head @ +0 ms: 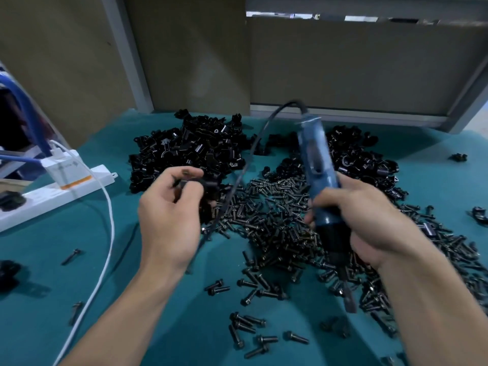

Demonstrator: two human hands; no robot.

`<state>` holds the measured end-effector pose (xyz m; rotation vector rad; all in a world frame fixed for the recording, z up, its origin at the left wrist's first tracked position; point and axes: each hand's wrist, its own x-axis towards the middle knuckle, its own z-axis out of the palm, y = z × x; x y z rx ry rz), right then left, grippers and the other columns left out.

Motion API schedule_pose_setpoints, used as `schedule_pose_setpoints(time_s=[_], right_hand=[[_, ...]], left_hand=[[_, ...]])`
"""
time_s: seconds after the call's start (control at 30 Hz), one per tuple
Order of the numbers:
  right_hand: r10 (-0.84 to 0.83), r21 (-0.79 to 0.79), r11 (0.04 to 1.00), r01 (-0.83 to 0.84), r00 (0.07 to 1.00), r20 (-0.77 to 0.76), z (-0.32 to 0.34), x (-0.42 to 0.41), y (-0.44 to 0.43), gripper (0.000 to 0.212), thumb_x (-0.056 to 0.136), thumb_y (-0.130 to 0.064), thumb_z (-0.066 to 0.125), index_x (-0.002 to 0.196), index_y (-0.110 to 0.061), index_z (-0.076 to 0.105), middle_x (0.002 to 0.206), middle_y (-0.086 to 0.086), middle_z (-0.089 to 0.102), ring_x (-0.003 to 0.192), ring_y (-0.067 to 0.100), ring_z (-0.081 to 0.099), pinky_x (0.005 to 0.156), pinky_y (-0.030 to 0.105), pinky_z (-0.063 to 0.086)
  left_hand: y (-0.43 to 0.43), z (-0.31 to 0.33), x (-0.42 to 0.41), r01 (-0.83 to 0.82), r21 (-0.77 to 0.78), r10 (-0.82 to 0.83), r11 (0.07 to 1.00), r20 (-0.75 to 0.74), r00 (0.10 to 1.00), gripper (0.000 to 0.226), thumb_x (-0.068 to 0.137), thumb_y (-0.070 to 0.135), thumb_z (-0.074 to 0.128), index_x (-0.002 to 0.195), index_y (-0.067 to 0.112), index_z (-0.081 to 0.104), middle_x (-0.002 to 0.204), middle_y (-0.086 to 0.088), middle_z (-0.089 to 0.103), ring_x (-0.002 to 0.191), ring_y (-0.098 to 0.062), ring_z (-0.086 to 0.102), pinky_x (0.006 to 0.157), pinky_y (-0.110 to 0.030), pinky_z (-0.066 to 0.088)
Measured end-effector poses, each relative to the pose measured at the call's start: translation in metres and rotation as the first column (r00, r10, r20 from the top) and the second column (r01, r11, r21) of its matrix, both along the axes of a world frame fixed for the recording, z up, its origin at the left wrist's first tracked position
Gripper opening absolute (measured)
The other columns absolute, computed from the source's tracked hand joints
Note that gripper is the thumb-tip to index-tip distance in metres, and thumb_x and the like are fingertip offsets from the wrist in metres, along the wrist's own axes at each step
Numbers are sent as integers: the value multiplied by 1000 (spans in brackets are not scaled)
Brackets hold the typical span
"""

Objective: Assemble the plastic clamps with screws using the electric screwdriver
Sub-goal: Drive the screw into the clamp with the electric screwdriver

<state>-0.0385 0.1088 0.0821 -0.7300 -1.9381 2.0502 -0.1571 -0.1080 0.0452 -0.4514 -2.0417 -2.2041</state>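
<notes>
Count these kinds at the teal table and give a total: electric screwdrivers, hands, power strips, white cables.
Electric screwdriver: 1
Hands: 2, the left hand pinching a black part, the right hand gripping the screwdriver
Power strip: 1
White cable: 1
Total: 5

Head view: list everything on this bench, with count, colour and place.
black plastic clamps: many, black, two heaps at the back.
dark metal screws: many, blackish, spread from centre to right.
blue electric screwdriver: one, blue, black nose down, in the right hand.
screwdriver cord: one, black, arching left.
white power strip: one, white, left edge.
white cable: one, white, left.
teal table cover: one, teal, under everything.
left hand: pinches one black clamp.
right hand: grips the screwdriver.
</notes>
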Motion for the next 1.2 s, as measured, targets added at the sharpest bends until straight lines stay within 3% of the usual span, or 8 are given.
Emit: schedule_pose_setpoints(time_s=[0.17, 0.27, 0.33, 0.43, 0.67, 0.8, 0.97, 1.2], right_hand=[[-90, -314, 948, 55, 991, -96, -5, -6, 1, 32, 80, -18, 78, 106, -10, 61, 76, 10, 64, 64, 24, 63, 57, 34, 56], [-130, -545, 837, 50, 985, -110, -17, -8, -7, 54, 80, -47, 76, 117, -11, 60, 77, 11, 61, 64, 26, 60, 61, 35, 56], [-158, -644, 763, 51, 981, -110, -26, -9, -10, 51, 89, -49, 70, 120, -11, 58, 77, 10, 60, 64, 26, 58, 63, 36, 56], [-179, -734, 679, 30, 976, -125, -33, -10, -13, 50, 93, -47, 66, 123, -9, 57, 85, 13, 65, 70, 28, 63, 66, 37, 57], [-99, -724, 672, -158, 949, -299, -40, -2, 2, 72, 85, -67, 56, 139, -19, 55, 101, 13, 63, 82, 26, 60, 82, 40, 53], [-87, -718, 692, -77, 978, -188, -45, -6, 1, 58, 93, -54, 58, 133, -12, 57, 94, 12, 64, 74, 25, 62, 71, 39, 57], [-115, -749, 663, -15, 986, -122, -47, -6, -3, 60, 81, -40, 76, 124, 2, 66, 90, 17, 65, 71, 27, 66, 65, 39, 62], [39, -613, 781, -118, 989, -141, -38, 0, -5, 48, 82, -36, 73, 115, -9, 49, 98, 25, 74, 66, 30, 71, 53, 33, 60]], left_hand=[[-9, 3, -9, 25, -1, -25, 1000, 116, 993, 25, 86, 35, 50, 76, 34, 73, 73, -11, 75, 58, -22, 69, 46, -26, 53], [-5, -10, -7, 38, -301, -1, 953, 121, 993, 20, 90, 35, 53, 81, 28, 69, 67, -7, 72, 47, -12, 57, 40, -25, 43], [-1, -18, -3, 23, -562, -7, 827, 31, 1000, 20, 92, 36, 57, 80, 23, 68, 66, -4, 70, 41, -5, 47, 42, -27, 38], [6, -19, 8, 12, -729, -80, 684, -59, 995, 19, 85, 43, 58, 75, 28, 64, 62, 9, 68, 44, -7, 51, 44, -23, 38], [10, -21, 19, 53, -791, -241, 609, -121, 963, 26, 71, 57, 46, 83, 38, 60, 65, 19, 64, 62, -4, 56, 47, -20, 33], [10, -23, 17, 45, -780, -245, 624, -141, 959, 23, 73, 57, 47, 84, 41, 59, 66, 22, 63, 63, -1, 55, 45, -16, 32], [8, -23, 17, 53, -774, -260, 631, -146, 954, 12, 76, 52, 51, 83, 45, 58, 63, 21, 63, 59, -2, 55, 46, -15, 35], [9, -24, 15, 32, -777, -242, 628, -157, 957, 23, 72, 57, 46, 85, 43, 59, 65, 21, 63, 60, -3, 56, 46, -16, 35]])
